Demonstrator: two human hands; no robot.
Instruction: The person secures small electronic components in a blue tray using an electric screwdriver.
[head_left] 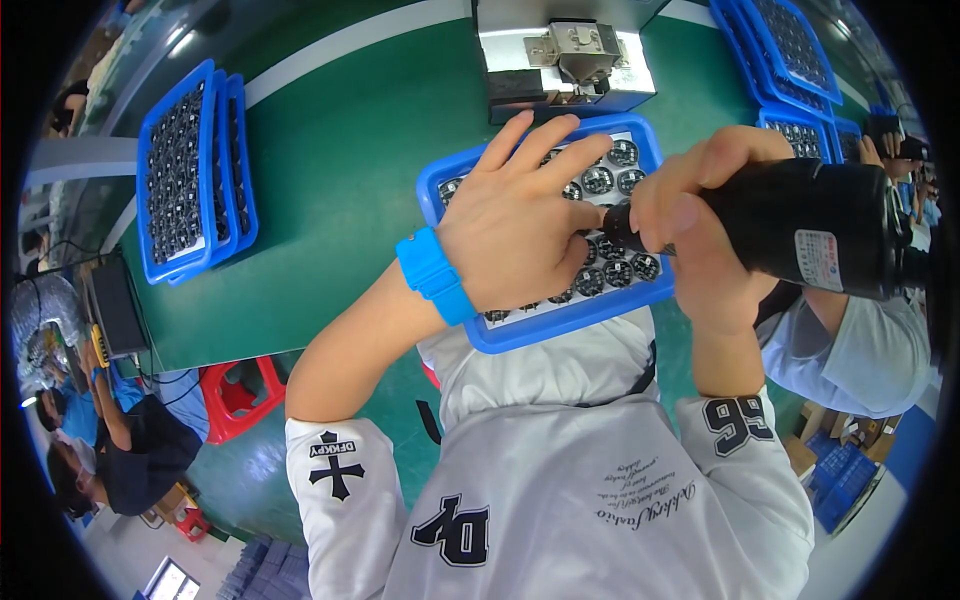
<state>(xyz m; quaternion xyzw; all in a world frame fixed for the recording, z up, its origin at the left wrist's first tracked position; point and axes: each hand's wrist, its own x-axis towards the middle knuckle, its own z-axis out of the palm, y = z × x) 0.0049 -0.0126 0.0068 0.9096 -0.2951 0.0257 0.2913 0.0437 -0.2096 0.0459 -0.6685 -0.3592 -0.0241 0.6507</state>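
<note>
In front of me a blue tray (pixel 545 333) holds rows of small round black-and-silver parts (pixel 597 180) on a white liner. My left hand (pixel 520 225), with a blue wristband, lies palm down over the tray's middle, fingers spread. Its index fingertip meets the front end of a black electric screwdriver (pixel 790 220). My right hand (pixel 700 210) is wrapped round that tool's front part, holding it slanted across the tray's right side. The tool's very tip and whatever lies under my left fingers are hidden.
A metal fixture in a box-like housing (pixel 585 50) stands just beyond the tray. Stacked blue trays of parts (pixel 185 180) sit at the left; more blue trays (pixel 790 60) are at the far right. Co-workers sit at both sides, one in a grey sleeve (pixel 860 350). A red stool (pixel 240 400) is at lower left.
</note>
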